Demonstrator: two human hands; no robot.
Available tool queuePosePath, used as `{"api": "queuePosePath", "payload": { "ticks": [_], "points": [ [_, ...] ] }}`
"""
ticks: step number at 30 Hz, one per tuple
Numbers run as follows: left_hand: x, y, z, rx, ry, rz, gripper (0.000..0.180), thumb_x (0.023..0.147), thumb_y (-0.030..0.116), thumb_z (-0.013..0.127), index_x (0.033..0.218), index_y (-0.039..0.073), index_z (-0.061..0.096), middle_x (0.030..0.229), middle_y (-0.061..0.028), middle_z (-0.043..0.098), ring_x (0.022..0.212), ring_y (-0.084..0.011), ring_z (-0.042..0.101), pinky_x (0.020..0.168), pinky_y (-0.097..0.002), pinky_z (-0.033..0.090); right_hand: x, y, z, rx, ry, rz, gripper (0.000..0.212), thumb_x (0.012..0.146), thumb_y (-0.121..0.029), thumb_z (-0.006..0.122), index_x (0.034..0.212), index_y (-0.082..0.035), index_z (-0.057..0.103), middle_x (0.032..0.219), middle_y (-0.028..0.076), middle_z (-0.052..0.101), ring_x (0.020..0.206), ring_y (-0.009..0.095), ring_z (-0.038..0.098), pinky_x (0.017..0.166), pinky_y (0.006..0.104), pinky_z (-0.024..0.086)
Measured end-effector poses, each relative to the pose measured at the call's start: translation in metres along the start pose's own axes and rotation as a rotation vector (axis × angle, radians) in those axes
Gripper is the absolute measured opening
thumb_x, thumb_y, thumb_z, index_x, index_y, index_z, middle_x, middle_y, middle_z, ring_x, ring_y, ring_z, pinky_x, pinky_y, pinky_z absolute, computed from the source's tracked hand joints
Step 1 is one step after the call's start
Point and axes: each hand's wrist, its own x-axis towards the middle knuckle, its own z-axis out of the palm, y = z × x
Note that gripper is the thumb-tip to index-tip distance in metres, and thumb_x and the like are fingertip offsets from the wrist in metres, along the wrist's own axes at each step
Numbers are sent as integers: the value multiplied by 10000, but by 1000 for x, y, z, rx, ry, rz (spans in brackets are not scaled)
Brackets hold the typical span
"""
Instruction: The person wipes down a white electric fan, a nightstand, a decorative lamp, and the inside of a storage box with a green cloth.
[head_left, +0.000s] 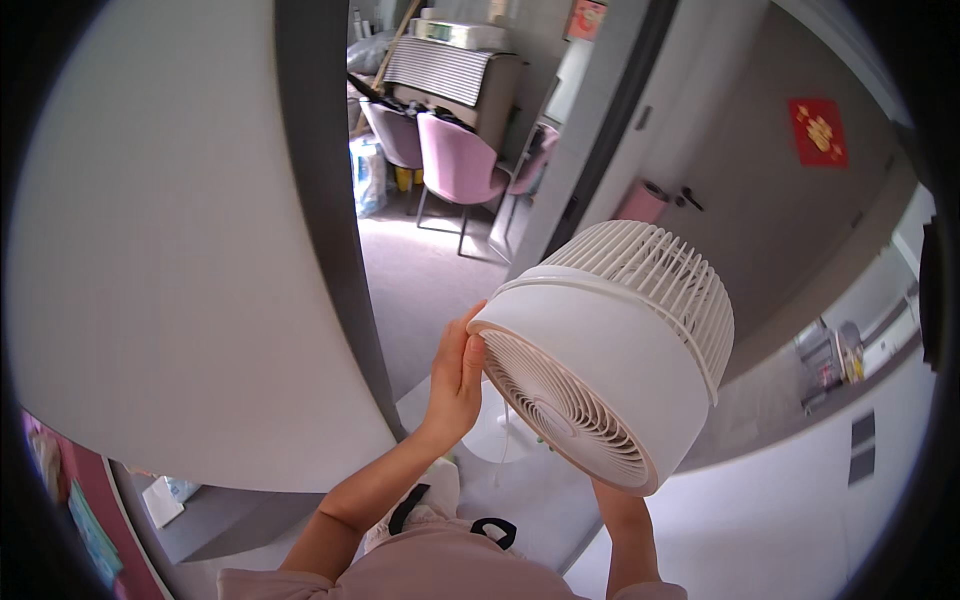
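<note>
The fan (pixel 610 360) I hold is white all over, its front grille a pattern of thin curved ribs spiralling from the centre. My sleeves (pixel 440 570) are pale pink. Beyond the dark grey doorframe (pixel 320 200), the chairs (pixel 455 160) are mauve pink, the floor (pixel 420 270) is light grey, and a red square with gold marks (pixel 818 132) hangs on the grey door (pixel 760 200).

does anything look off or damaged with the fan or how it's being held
Nothing looks damaged. The white fan is tilted, its front grille facing down toward the person. The left hand lies flat against its rim; the right hand is hidden behind the housing. Grilles look intact.
</note>
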Motion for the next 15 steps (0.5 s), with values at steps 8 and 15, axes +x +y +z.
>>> {"api": "queuePosePath", "payload": {
  "ticks": [8,15],
  "points": [
    [126,-77,18,130,315,151,388,1059,188,397,1389,3,486,1229,-169,538,1066,-260,553,943,-319,423,248,-47,43,14,-150,-136,330,863,-144,698,1156,-8,630,1132,122,638,1048,243,583,916,356,470],
    [245,-112,16,176,540,116,381,1074,201,385,1394,12,473,1283,-159,520,1142,-251,536,989,-334,415,430,-139,93,10,-306,-285,340,868,-147,695,1168,-4,623,1142,126,635,1057,245,582,920,356,470]
  ]
}}
